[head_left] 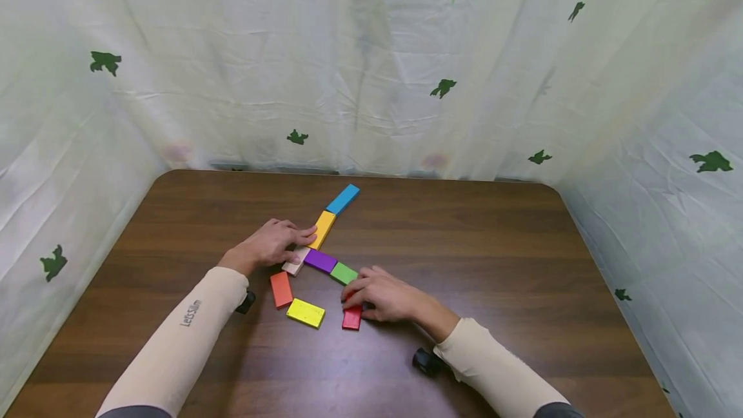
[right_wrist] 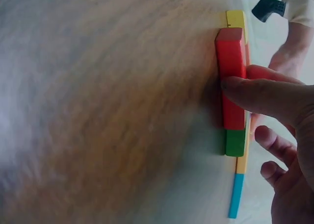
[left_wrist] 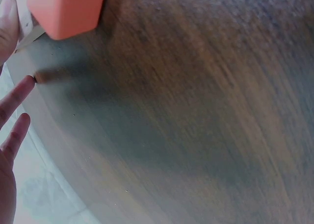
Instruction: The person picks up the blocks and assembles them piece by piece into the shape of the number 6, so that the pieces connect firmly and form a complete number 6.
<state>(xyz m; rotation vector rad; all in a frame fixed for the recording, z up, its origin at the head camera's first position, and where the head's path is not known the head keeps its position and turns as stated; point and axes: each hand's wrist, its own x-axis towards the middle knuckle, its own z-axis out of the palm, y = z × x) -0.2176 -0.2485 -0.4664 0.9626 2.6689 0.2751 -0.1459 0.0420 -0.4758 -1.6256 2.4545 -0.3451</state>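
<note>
My left hand (head_left: 269,245) rests its thumb on a pale pink block (head_left: 293,267) and touches an amber block (head_left: 325,224) with straight fingers. In the left wrist view, other fingers (left_wrist: 19,94) extend apart over the table. My right hand (head_left: 383,295) pinches a red block (right_wrist: 231,57) between thumb and index finger, partly covering it in the head view. One end of the red block meets a green block (head_left: 344,273). A purple block (head_left: 320,261) joins the green one to the pale pink and amber blocks.
Beyond the amber block lies a blue block (head_left: 343,199). An orange block (head_left: 281,290) and a yellow block (head_left: 306,313) lie nearer, between the hands. All are on a brown wooden table (head_left: 464,231), with a pale curtain (head_left: 371,50) behind.
</note>
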